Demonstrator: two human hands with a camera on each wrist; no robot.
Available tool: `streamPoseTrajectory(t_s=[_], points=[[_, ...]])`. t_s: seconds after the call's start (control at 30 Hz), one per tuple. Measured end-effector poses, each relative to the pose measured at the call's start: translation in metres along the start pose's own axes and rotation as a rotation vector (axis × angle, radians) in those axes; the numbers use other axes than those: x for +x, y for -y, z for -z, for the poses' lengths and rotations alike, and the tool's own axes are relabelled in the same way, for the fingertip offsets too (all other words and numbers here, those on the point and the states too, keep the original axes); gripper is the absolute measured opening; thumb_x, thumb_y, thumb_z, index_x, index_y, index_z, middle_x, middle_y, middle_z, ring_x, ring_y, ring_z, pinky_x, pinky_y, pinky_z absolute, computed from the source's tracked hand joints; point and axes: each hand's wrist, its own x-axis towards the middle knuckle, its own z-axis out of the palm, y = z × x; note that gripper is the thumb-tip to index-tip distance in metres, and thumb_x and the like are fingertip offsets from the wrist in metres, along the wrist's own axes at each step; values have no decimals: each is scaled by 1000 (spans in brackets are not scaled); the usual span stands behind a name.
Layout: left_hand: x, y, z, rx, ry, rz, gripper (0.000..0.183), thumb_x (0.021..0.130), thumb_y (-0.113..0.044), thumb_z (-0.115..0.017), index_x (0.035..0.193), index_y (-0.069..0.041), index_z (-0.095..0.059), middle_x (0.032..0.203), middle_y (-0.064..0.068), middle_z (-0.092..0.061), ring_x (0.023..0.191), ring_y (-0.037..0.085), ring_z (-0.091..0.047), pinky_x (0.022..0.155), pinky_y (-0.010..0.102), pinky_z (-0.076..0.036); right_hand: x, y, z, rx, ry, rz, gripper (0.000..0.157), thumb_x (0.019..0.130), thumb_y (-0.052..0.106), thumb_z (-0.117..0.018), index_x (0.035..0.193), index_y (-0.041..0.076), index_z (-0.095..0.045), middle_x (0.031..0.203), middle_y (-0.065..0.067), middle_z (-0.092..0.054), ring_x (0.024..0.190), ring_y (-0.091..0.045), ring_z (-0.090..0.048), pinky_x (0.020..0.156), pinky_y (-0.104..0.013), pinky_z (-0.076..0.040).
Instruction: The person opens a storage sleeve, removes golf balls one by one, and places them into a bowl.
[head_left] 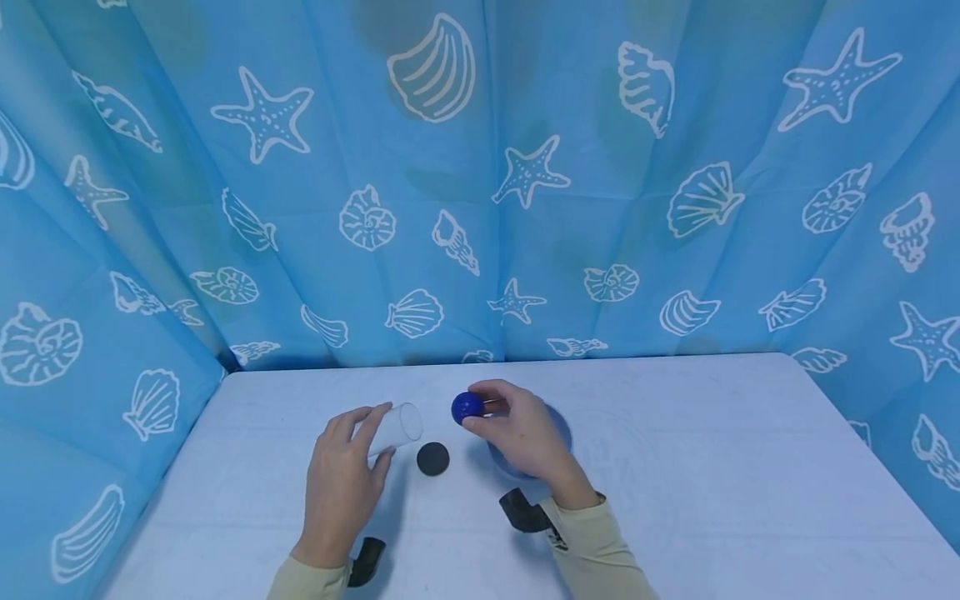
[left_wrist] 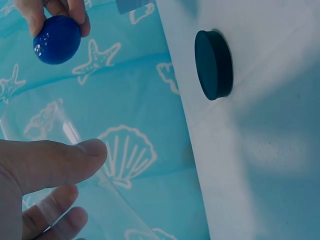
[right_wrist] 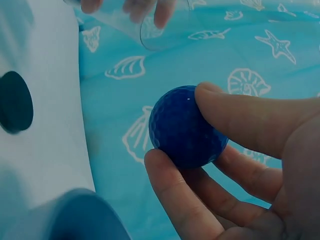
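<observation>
My right hand (head_left: 528, 433) pinches a blue golf ball (head_left: 467, 407) between thumb and fingertips, held up over the table. Its dimpled surface shows closely in the right wrist view. To the left, my left hand (head_left: 341, 479) grips a clear cylindrical container (head_left: 396, 427) around its side. The container is tilted, with its round open end toward the golf ball and a gap between them. A flat, round black lid (head_left: 432, 459) lies on the table between the two hands. Under my right hand stands a blue bowl (head_left: 561, 423), partly hidden by that hand.
The table (head_left: 712, 467) has a white cover. Behind it and at both sides hangs a blue curtain (head_left: 480, 250) with white shells and starfish. Dark wrist-worn pieces (head_left: 523, 511) stick out beside both cuffs, low over the table.
</observation>
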Motion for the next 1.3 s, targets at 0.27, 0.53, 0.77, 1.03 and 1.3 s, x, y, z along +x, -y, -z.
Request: streamPoseTrajectory(t_s=[0.27, 0.53, 0.77, 1.03, 1.3], points=[[0, 0, -1, 9, 18, 37, 69, 67, -5, -94, 129, -7, -65, 119, 20, -64, 111, 38, -62, 94, 52, -54, 3, -2, 10, -38, -55, -13, 44, 92, 18, -75, 133, 11, -61, 127, -11, -64, 114, -27, -65, 96, -42, -55], [-1, 1, -1, 1, 20, 54, 69, 68, -6, -93, 130, -6, -64, 119, 21, -65, 111, 38, -63, 92, 52, -55, 5, -8, 20, -90, -86, -30, 46, 92, 17, -75, 135, 9, -59, 132, -13, -62, 114, -29, -65, 96, -44, -55], [-1, 2, -1, -22, 11, 63, 71, 68, -5, -93, 131, -5, -62, 120, 22, -65, 111, 38, -64, 91, 51, -56, 4, -12, 25, -117, -91, -18, 44, 92, 13, -74, 133, 6, -60, 131, -15, -62, 113, -30, -65, 95, -43, -55], [0, 3, -2, -33, 18, 83, 71, 70, -7, -93, 133, -4, -60, 121, 23, -64, 110, 38, -64, 91, 50, -56, 3, -16, 34, -191, -91, -4, 43, 92, 12, -74, 132, 4, -60, 132, -17, -62, 111, -32, -66, 95, -48, -55], [0, 2, -3, -56, -1, 98, 71, 72, -10, -92, 133, 0, -57, 124, 23, -63, 113, 38, -64, 92, 50, -55, 1, -18, 40, -232, -76, -55, 45, 92, 16, -74, 133, 5, -60, 132, -15, -62, 114, -32, -64, 97, -52, -53]])
